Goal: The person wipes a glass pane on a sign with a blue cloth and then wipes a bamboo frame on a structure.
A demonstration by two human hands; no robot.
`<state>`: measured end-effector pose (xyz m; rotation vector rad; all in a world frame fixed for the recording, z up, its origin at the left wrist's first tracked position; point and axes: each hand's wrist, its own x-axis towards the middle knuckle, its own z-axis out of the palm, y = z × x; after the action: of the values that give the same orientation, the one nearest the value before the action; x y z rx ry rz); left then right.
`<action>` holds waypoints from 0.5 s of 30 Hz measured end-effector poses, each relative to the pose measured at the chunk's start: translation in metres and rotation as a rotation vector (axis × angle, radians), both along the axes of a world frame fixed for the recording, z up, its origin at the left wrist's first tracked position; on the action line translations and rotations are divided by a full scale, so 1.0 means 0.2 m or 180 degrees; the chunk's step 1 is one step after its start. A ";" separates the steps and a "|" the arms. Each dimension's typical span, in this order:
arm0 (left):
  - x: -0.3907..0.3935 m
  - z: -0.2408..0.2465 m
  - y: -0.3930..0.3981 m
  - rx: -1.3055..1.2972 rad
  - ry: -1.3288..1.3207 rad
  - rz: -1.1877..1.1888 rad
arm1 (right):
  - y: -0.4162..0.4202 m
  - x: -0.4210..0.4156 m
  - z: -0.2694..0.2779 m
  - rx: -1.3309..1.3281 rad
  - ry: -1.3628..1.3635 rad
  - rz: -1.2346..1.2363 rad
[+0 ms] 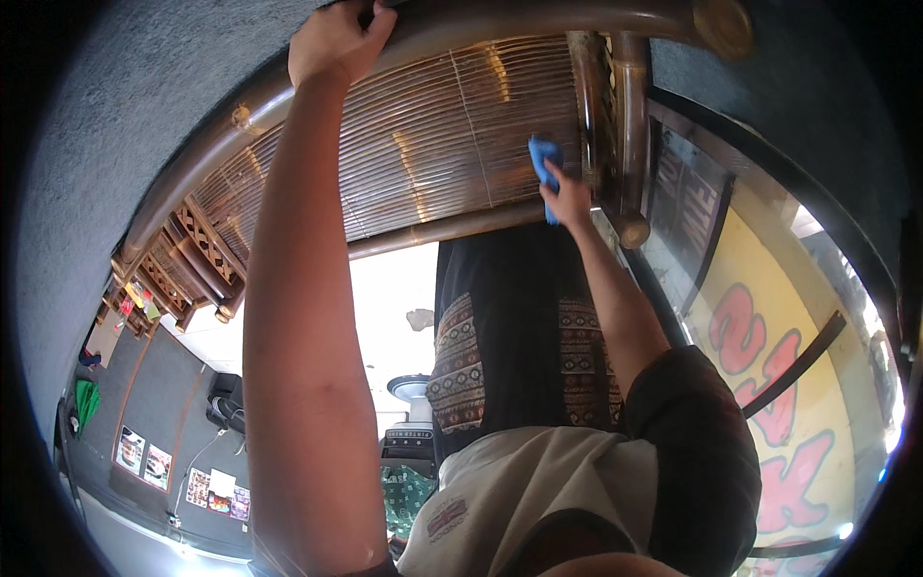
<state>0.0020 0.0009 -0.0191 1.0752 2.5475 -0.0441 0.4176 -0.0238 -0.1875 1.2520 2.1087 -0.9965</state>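
A bamboo bench with a slatted seat (433, 144) and thick, glossy pole rails spans the upper part of the view. My left hand (342, 40) rests on the thick upper rail (519, 21), its fingertips partly out of sight behind the pole. Close to the right end of the slats, my right hand (567, 198) grips a folded blue cloth (546, 162) against the seat, just above the lower front rail (461, 223). Light reflects off the slats.
Bamboo armrest posts (631, 137) stand at the bench's right end, beside a window with a yellow lettered banner (779, 360). More bamboo furniture (191, 252) is at left. A barber-type chair (409, 433) stands behind me. Grey walls border the bench.
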 end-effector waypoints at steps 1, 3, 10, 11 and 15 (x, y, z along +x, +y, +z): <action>-0.01 0.00 0.00 0.0067 0.0008 -0.0029 | 0.13 -0.11 -0.01 0.0019 -0.0144 -0.0064; -0.01 -0.01 -0.01 0.0197 0.0023 -0.0089 | 0.33 -0.23 -0.14 0.0524 0.0527 -0.0353; -0.02 -0.03 0.00 0.0273 0.0010 -0.0143 | 0.84 -0.49 -0.26 0.0386 0.0490 -0.0628; -0.02 -0.03 -0.01 0.0280 0.0010 -0.0134 | 0.81 -0.45 -0.27 0.0390 0.0502 -0.0605; -0.01 -0.03 -0.01 0.0402 0.0059 -0.0112 | 0.53 -0.18 -0.36 0.0149 0.0396 -0.0615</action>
<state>0.0006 -0.0004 -0.0254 1.1716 2.5772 0.0992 0.3820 0.0824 -0.2589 1.4743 2.1457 -1.1397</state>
